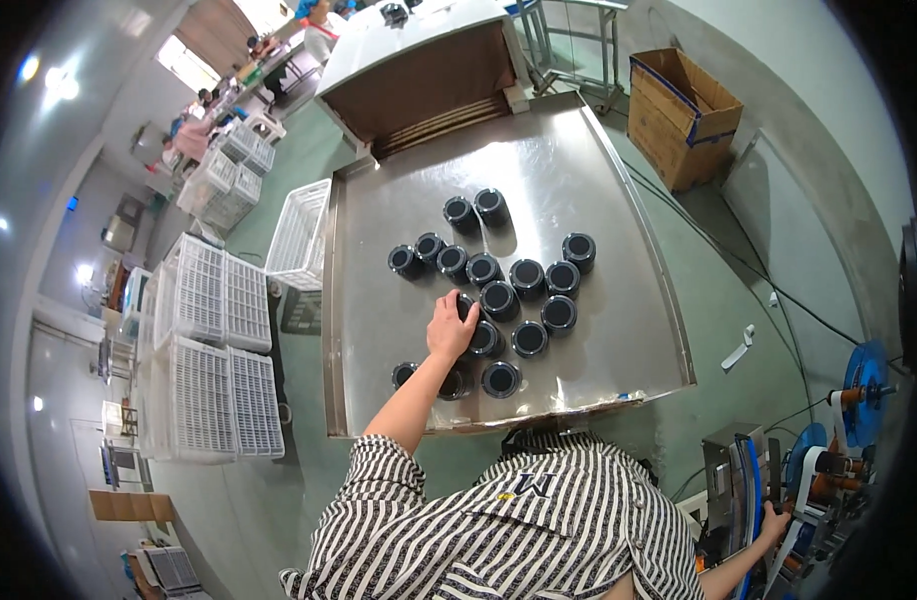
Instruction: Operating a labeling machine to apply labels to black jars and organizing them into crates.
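Several black cylindrical jars with dark round tops (501, 379) stand upright on a stainless steel table (383, 187) before me. Around one of these jars (465, 305), left of the middle cluster, the fingers of my left hand (452, 324) are closed. My left forearm reaches over the near part of the table and partly hides other jars. Off to the far right, my right hand (775, 519) is at a machine with label reels (811, 480); its fingers are small in view, and what they hold cannot be made out.
White plastic crates (203, 397) are stacked at the left, and another crate (301, 232) adjoins the table's left edge. A large white machine (428, 45) stands at the far end. An open cardboard box (668, 142) and floor cables lie to the right. People work in the background.
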`<state>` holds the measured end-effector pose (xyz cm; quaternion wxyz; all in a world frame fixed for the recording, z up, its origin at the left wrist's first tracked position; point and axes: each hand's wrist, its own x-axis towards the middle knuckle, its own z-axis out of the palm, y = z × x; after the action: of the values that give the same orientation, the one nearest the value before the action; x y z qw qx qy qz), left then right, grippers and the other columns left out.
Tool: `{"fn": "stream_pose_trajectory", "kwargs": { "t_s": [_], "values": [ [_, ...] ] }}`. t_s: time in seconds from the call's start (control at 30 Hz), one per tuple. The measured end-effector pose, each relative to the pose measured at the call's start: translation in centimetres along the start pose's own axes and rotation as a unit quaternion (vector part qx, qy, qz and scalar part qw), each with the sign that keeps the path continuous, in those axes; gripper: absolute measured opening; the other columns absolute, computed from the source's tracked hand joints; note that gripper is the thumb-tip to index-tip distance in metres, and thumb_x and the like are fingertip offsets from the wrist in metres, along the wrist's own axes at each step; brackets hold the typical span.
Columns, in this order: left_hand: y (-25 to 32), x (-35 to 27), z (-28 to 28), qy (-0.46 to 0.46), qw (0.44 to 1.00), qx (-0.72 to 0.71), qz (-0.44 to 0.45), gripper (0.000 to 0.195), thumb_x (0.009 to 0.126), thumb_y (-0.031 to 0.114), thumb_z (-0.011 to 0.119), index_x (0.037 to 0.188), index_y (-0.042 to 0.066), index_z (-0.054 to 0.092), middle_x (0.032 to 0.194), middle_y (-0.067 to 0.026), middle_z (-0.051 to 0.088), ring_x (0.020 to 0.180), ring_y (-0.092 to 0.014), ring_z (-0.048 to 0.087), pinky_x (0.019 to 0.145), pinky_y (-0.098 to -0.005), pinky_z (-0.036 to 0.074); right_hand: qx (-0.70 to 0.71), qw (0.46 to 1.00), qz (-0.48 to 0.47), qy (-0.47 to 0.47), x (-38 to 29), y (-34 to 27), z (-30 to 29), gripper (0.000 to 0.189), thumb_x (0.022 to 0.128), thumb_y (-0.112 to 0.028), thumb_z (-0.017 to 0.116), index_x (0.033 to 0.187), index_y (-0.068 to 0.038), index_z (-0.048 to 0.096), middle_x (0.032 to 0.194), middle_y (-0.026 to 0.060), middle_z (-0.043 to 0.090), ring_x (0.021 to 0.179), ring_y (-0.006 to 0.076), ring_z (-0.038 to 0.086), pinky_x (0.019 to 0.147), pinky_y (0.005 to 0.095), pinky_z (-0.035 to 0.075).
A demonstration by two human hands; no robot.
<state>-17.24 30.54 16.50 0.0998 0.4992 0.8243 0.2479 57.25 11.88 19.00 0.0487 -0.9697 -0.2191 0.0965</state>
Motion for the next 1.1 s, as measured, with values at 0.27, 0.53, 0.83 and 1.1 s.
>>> {"fn": "stream_pose_trajectory", "kwargs": {
  "t_s": [0.27,0.53,0.83,1.1],
  "values": [
    [-1.5,1.0,0.9,0.074,0.989,0.001,0.128,0.049,0.084,0.035,0.053,0.122,0.006,0.041,0.122,-0.0192,0.042,0.11,-0.036,0.045,0.091,-0.0427,0.039,-0.1,0.992,0.078,-0.011,4.9,4.3,2.5,0.094,0.07,-0.052,0.066,0.133,0.004,0.027,0.127,0.0258,0.042,0.117,0.0391,0.042,0.097,0.046,0.036],
    [-2.2,11.5,-1.5,0.154,0.963,0.06,0.212,0.06,0.083,0.046,0.052,0.13,0.012,0.037,0.139,-0.0197,0.025,0.128,-0.036,0.025,0.102,-0.0497,0.02,0.108,0.907,-0.404,0.056,-9.6,-19.4,-4.5,0.055,0.083,-0.028,0.059,0.127,-0.001,0.041,0.128,0.0171,0.041,0.12,0.03,0.038,0.101,0.0378,0.028],
    [-1.8,13.7,-0.1,-0.081,0.981,0.176,0.029,0.077,0.077,0.07,0.037,0.136,0.02,0.033,0.146,-0.0173,0.009,0.135,-0.034,0.004,0.103,-0.059,0.003,0.038,0.546,-0.803,-0.238,-33.8,-42.9,3.6,0.057,0.072,-0.024,0.068,0.121,-0.007,0.045,0.121,0.0171,0.042,0.109,0.0332,0.046,0.091,0.0389,0.041],
    [1.4,12.3,1.7,-0.088,0.974,0.153,0.145,0.07,0.08,0.063,0.042,0.133,0.017,0.038,0.144,-0.0182,0.017,0.134,-0.035,0.009,0.103,-0.0579,0.0,-0.051,0.528,-0.847,-0.038,-37.3,-43.8,13.1,0.044,0.074,-0.019,0.055,0.117,-0.011,0.05,0.114,0.0161,0.046,0.11,0.0328,0.043,0.081,0.0422,0.041]
  ]
}}
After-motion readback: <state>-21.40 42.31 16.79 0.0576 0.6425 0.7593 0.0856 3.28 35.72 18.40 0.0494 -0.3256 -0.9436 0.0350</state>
